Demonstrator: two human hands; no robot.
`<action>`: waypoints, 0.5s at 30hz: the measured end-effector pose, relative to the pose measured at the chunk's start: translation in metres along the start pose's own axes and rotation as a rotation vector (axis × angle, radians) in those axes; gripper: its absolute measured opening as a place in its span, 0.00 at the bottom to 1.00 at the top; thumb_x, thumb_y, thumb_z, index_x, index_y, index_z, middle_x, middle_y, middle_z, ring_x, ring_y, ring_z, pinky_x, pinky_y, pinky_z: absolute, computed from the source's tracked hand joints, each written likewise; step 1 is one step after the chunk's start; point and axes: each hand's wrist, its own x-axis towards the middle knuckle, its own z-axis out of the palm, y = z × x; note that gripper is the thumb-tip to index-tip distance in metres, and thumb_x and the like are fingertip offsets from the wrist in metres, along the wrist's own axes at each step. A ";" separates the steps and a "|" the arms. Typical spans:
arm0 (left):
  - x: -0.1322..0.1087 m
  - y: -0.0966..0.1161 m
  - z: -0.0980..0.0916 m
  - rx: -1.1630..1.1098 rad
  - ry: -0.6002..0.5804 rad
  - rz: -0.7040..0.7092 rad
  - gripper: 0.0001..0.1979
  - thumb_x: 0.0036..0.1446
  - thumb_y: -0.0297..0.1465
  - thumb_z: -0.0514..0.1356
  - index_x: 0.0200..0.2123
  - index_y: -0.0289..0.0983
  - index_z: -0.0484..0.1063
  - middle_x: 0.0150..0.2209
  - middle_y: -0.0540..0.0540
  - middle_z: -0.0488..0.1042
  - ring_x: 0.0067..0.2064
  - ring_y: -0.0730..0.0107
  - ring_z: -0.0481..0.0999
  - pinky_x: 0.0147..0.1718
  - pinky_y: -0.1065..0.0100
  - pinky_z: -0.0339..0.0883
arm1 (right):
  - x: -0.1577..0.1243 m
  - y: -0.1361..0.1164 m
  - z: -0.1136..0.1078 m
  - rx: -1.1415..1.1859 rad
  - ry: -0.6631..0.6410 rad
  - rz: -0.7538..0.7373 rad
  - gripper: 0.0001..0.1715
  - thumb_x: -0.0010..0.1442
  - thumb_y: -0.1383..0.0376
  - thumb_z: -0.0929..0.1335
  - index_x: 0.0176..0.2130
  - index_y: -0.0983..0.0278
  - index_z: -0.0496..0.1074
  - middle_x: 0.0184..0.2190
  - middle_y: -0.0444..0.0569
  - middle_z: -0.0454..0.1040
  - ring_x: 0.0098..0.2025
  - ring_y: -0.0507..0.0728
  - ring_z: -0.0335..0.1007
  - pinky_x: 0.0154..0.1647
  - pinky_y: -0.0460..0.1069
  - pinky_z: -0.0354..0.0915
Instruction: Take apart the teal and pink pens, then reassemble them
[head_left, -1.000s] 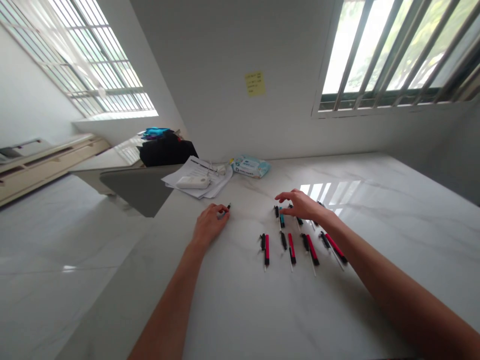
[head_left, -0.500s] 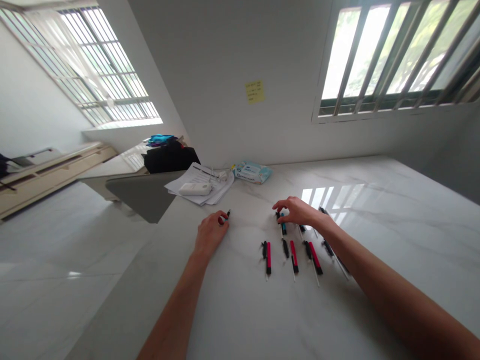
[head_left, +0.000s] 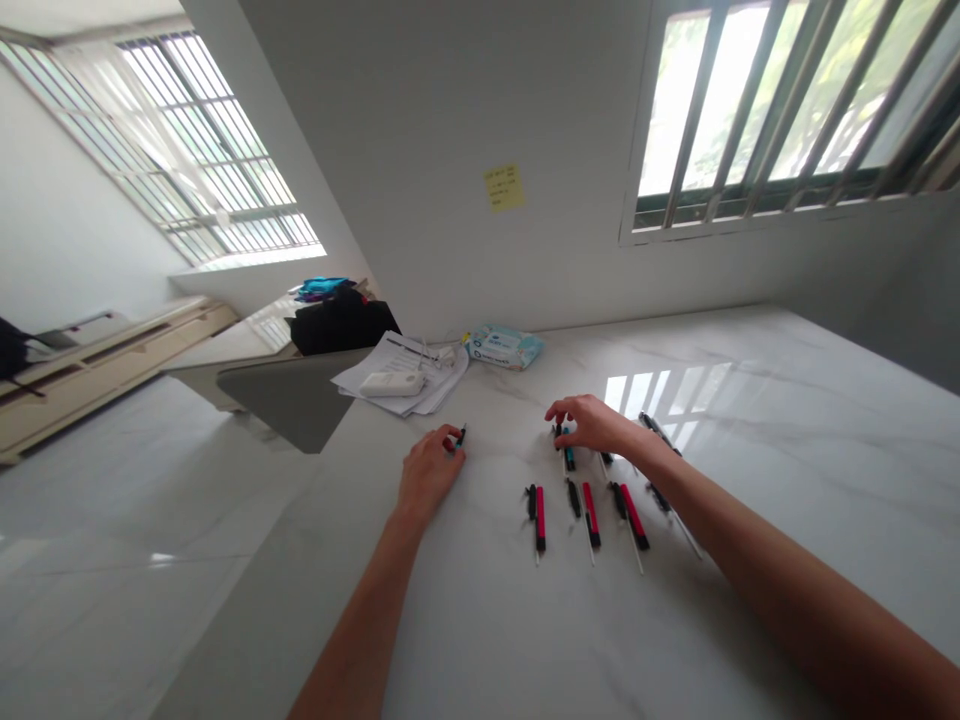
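Several red-and-black pens [head_left: 589,508] lie in a row on the white marble table [head_left: 675,600], with a second row behind them. My right hand [head_left: 589,423] rests over that far row, fingertips curled down onto a teal-and-black pen [head_left: 568,456]. My left hand [head_left: 427,470] lies on the table to the left. Its fingers are closed round a small dark pen part [head_left: 458,437] whose tip sticks out past the fingertips.
A stack of papers [head_left: 405,365] with a white device on top lies at the table's far left. A blue wet-wipes pack [head_left: 504,346] sits beside it near the wall. A black bag [head_left: 341,320] sits on a side counter. A yellow sticky note [head_left: 504,187] is on the wall.
My right hand has curled lower onto the teal pen in the far row. My left hand keeps its grip on the small pen part. The view has shifted slightly.
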 end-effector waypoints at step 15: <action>-0.013 0.028 -0.004 -0.177 0.149 0.268 0.12 0.63 0.34 0.59 0.48 0.43 0.77 0.43 0.47 0.78 0.39 0.64 0.76 0.45 0.64 0.69 | -0.004 -0.014 -0.022 0.350 0.011 0.068 0.13 0.56 0.65 0.75 0.43 0.62 0.80 0.32 0.44 0.78 0.32 0.52 0.75 0.35 0.45 0.67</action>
